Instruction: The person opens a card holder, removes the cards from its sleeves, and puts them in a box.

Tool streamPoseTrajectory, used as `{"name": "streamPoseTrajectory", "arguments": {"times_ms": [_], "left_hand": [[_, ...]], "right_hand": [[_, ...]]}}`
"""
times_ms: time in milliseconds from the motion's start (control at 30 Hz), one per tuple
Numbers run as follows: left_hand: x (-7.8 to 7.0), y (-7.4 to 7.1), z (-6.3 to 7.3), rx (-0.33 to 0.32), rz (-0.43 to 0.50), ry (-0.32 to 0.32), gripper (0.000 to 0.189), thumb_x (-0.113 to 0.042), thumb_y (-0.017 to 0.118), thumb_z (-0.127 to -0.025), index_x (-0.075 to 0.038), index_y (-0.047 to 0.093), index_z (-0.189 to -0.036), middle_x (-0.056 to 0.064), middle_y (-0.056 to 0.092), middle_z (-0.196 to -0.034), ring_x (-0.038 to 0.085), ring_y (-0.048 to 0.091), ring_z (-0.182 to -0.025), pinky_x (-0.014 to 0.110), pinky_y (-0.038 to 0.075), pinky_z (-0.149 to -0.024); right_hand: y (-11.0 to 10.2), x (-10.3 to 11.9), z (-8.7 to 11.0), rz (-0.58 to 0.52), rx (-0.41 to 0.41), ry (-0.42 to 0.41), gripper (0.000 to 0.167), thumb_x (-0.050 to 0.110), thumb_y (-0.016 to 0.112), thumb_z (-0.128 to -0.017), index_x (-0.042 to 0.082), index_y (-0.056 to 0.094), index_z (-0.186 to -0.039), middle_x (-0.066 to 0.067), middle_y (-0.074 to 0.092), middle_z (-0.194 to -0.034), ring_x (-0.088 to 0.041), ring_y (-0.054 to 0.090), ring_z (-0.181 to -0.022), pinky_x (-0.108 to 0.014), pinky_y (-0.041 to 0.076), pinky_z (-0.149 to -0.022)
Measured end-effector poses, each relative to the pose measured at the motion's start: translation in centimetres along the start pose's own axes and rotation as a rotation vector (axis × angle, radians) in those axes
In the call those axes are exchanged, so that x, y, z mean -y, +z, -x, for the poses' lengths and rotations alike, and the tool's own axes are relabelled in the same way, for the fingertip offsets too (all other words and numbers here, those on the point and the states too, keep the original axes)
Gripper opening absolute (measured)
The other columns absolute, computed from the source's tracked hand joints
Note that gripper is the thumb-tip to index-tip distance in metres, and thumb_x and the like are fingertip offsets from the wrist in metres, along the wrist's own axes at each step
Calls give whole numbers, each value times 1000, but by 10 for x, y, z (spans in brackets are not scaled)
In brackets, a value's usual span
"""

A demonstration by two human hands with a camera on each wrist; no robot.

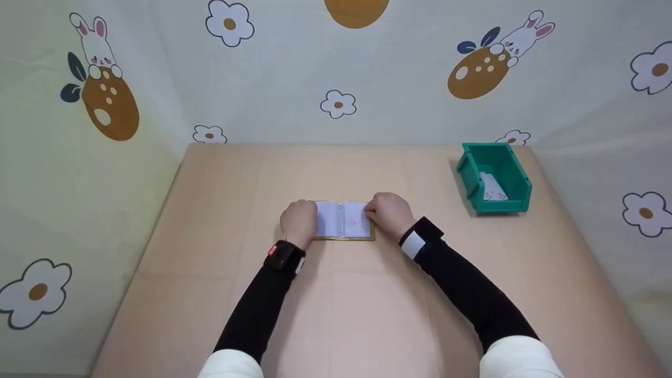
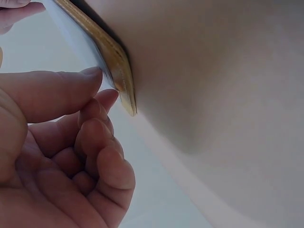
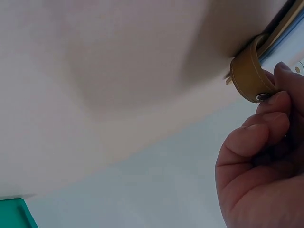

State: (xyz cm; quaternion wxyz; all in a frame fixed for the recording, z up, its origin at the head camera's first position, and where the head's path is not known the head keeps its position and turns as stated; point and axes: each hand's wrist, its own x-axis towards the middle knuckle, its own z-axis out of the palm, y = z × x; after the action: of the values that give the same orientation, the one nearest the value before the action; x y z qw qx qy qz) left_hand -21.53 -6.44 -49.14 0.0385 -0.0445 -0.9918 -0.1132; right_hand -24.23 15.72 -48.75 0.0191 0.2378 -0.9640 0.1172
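A small card holder [image 1: 356,220] with a tan leather-like cover lies spread open on the table, showing pale pages on both sides of a spine with metal-looking rivets. At its left edge is my left hand [image 1: 299,223]. Thumb and index finger pinch the edge of the cover [image 2: 116,64] in the left wrist view, the other fingers curled. My right hand [image 1: 392,214] is at the right edge. In the right wrist view, its thumb and fingers pinch the end of a tan strap [image 3: 249,78] with a round snap, which bends up from the cover.
A green plastic bin [image 1: 501,206] stands at the back right of the table [image 1: 236,173], with white printed cards [image 1: 492,189] inside. A patterned cloth backdrop [image 1: 283,79] rises behind the table and along both sides.
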Motion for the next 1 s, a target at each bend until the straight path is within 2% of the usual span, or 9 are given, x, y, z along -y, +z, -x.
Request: {"name": "streamPoseTrajectory", "arguments": {"times_ms": [267,533,733,1000], "left_hand": [[-1,-1,0,-1,11,-1,17,3,56,-91,2,72,-86,17,68,-84,34,68,-78,45,55,-61],[0,0,1,-21,23,7,17,3,55,-90,2,71,-85,17,67,-83,35,67,-79,47,55,-61],[0,-2,1,-17,20,3,18,4,55,-91,3,72,-87,18,68,-84,36,67,-80,47,55,-62],[-1,-1,0,5,21,-9,17,4,56,-90,2,72,-88,17,68,-85,35,67,-80,46,55,-63]], "right_hand": [[4,2,1,6,2,21,9,11,72,-90,10,80,-93,-6,68,-82,-18,61,-73,-35,52,-68],[8,0,5,10,-50,-13,10,11,74,-88,9,77,-79,-6,61,-74,-20,57,-68,-37,50,-64],[9,1,5,15,-68,-18,6,11,75,-87,10,79,-83,-6,63,-75,-22,60,-70,-38,51,-65],[12,7,1,-12,-48,-30,7,12,75,-87,13,79,-82,-4,63,-74,-19,58,-69,-36,51,-65]]}}
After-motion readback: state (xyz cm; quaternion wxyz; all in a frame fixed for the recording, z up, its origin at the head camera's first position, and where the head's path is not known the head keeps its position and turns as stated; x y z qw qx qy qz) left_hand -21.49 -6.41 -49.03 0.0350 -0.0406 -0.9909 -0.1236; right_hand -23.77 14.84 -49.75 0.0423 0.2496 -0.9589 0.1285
